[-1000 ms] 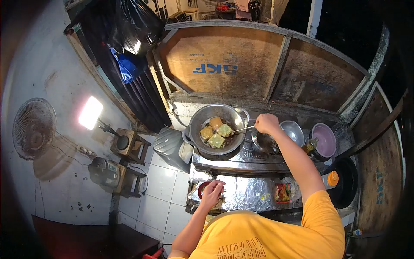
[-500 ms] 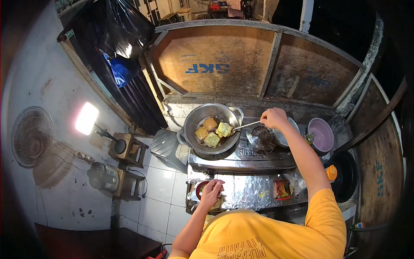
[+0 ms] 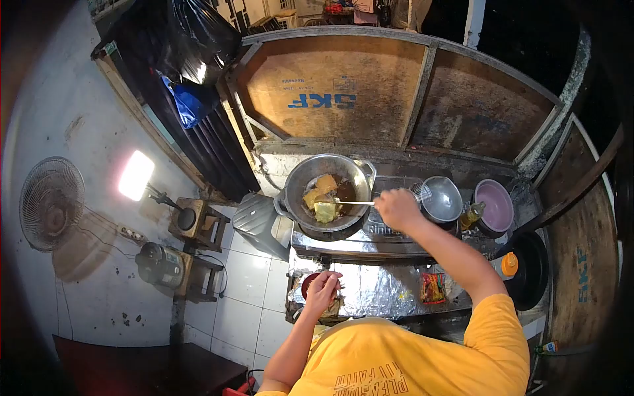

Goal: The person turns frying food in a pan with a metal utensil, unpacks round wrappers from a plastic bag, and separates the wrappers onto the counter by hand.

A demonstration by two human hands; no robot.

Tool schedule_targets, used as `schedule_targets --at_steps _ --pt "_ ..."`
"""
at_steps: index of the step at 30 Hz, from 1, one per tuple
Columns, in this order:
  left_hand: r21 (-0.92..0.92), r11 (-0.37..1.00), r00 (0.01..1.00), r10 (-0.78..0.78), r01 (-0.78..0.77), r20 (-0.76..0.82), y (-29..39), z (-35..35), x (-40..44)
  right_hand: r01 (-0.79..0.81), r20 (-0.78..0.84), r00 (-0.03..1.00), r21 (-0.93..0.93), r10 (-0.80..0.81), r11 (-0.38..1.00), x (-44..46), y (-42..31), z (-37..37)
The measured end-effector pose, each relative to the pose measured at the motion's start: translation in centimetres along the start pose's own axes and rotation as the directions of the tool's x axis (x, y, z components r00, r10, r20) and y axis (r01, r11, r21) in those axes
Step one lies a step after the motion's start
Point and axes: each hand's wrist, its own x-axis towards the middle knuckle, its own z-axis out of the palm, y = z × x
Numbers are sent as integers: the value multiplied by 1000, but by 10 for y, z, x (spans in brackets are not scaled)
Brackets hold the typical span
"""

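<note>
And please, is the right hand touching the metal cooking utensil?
Touching: in the head view, the right hand closes around the handle of the metal cooking utensil.

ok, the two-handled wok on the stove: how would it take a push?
The wok is likely weighty: broad, metal-looking, holding food pieces and dark liquid, apparently oil. A push would probably slosh that liquid. It may also rock, given its curved sides, though its base is hidden.

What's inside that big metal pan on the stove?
Inside the pan are golden and yellow-green pieces in dark liquid, with a utensil reaching in. The pan's bottom beneath the pieces is covered; the utensil's far end is unclear.
</note>
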Motion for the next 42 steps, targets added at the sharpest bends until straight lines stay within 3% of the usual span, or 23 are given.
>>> schedule_targets --at_steps 2,10,15,17,27,30,37,41,42 --pt "0 1000 1000 2 -2 2 1 0 2 46 -173 984 -50 -54 998 -19 -19 8" --pt "25 1000 1000 -5 5 23 2 4 4 5 -241 971 49 7 999 -37 -19 -12" --pt "-21 999 998 46 -45 38 -8 6 9 -135 -217 968 -15 128 991 -28 -2 -9" --pt "68 997 999 29 -31 25 5 8 6 -137 -204 970 -16 131 990 -26 2 -13" --pt "33 999 999 33 -34 28 4 3 7 -272 -103 959 -69 264 960 -9 18 -7" --pt "52 997 998 59 -60 23 3 5 8 -263 -145 959 -139 243 955 6 19 1" --pt "56 997 998 52 -54 38 3 6 7 -232 -92 970 -99 223 968 56 -2 -2" --pt "27 1000 999 -4 3 33 10 3 2 -265 54 962 -33 267 964 68 -7 -10" --pt "32 998 998 56 -58 37 1 -1 5 -277 110 955 -9 276 961 69 -6 -13"
